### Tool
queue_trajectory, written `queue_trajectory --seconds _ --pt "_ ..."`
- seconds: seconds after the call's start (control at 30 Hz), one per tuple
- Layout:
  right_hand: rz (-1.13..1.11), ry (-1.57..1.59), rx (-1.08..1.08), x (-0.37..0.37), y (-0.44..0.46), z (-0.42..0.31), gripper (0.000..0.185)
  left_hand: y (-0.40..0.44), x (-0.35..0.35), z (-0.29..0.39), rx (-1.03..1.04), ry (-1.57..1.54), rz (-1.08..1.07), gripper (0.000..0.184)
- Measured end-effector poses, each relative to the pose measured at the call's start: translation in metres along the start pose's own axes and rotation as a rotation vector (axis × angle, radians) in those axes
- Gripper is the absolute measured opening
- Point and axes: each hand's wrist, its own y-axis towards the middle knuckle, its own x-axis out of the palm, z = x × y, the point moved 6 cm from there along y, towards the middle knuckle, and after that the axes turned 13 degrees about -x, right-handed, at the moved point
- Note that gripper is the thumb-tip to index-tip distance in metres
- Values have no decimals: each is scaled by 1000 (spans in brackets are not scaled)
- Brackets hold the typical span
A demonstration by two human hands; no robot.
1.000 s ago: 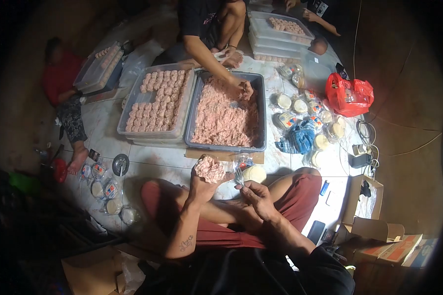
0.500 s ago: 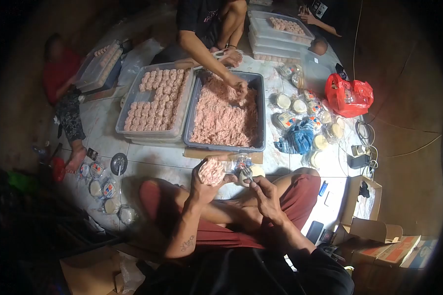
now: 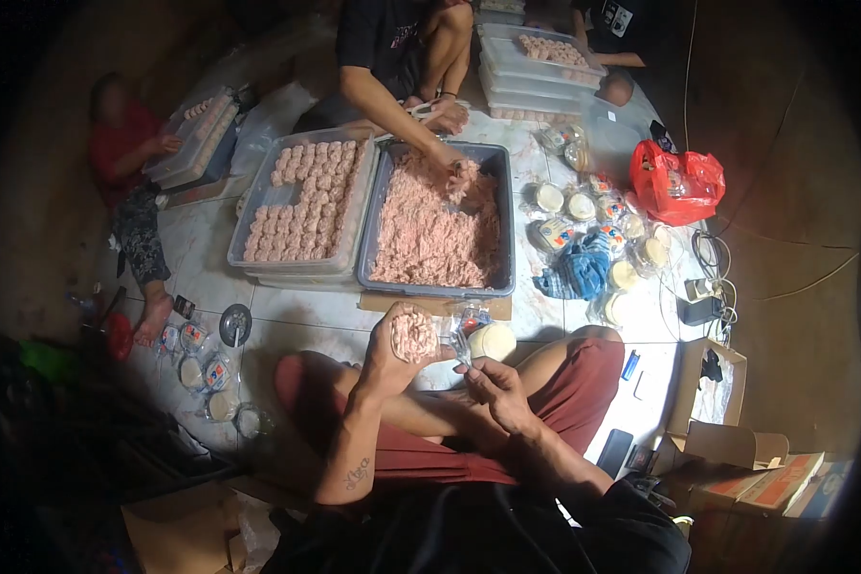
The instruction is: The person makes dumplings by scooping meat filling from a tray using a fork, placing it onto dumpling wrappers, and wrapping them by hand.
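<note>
A lump of pink minced mixture [image 3: 414, 334] sits in my left hand [image 3: 385, 356], its fingers wrapped round it. My right hand [image 3: 499, 390] pinches a metal fork [image 3: 461, 352], whose tines point up close to the left hand's fingers. Pale round pieces [image 3: 493, 342] lie just beyond the fork. Ahead stands a grey tub [image 3: 438, 288] of the same pink mixture [image 3: 430, 239], with a co-worker's hand [image 3: 457, 172] in its upper part. Left of it, a clear tray [image 3: 287, 260] holds rows of shaped pink lumps [image 3: 297, 230].
Packaged pale rounds [image 3: 581, 206], a blue cloth [image 3: 579, 268] and a red plastic bag [image 3: 677, 184] lie right. More packages [image 3: 191, 371] and a dark round dish [image 3: 235, 325] lie left. Other people sit near stacked trays [image 3: 536, 72]. Cables and an open cardboard box [image 3: 684, 397] are at right.
The lump in my left hand has a changed, hollowed-looking surface. My right hand with the fork has shifted slightly left and down. The co-worker's hand in the tub has moved a little.
</note>
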Motion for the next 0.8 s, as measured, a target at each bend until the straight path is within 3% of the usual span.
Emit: queue_trajectory --seconds 0.17,0.23,0.27,0.37,0.4,0.47,0.53,0.6,0.73,0.77,0.8 --pt "-32 22 -12 6 2 4 18 -3 12 -5 56 -86 -83 52" --pt "-172 -625 -513 15 8 -33 18 -1 21 -16 93 5 -201 54" --pt "-171 -625 -510 13 9 -36 18 0 24 -22 91 3 -202 54" --pt "-194 -962 -527 6 13 -55 17 1 14 -24 55 -74 102 54" --pt "-192 -960 -529 2 12 -55 17 1 9 -14 57 -71 102 54" --pt "-14 -745 -326 -21 9 -46 17 0 -3 -6 34 -168 42 55" --pt "-21 -602 -204 -24 4 -31 18 -3 -4 -4 40 -197 -33 61" --pt "-76 -259 -86 -6 -2 -26 18 -10 -3 15 114 -393 -81 61" --pt "-120 -126 -52 9 -4 -8 23 -7 1 11 66 -195 -89 54" --pt "-144 -261 -209 14 1 -14 18 -6 6 5 88 -202 -149 50" --pt "-141 -261 -207 19 4 -11 18 -5 9 -3 86 -202 -152 50"
